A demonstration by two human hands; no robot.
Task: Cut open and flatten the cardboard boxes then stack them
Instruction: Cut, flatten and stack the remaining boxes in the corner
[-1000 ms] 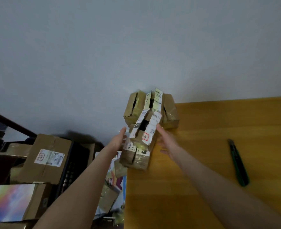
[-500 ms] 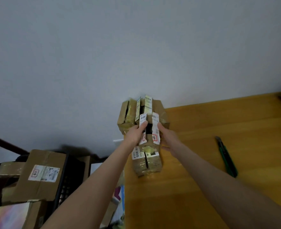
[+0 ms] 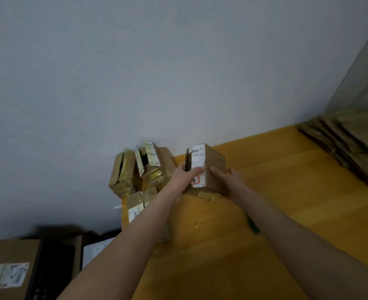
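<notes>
Our grip is two-handed: our left hand (image 3: 184, 176) curls round the left edge of a small cardboard box (image 3: 216, 161), one digit laid across its white label (image 3: 198, 156), while our right hand (image 3: 227, 179) clasps the brown right face, fingers bent against it. We hold the box upright over the far left part of the wooden surface (image 3: 287, 213), near the wall (image 3: 178, 72); whether its bottom touches the wood we cannot tell. Just left of it sits a pile of taped boxes (image 3: 146, 167). At the far right lies a stack of flattened cardboard (image 3: 352, 144). Nearer, a green cutter (image 3: 253, 227) peeks out beside our right forearm.
</notes>
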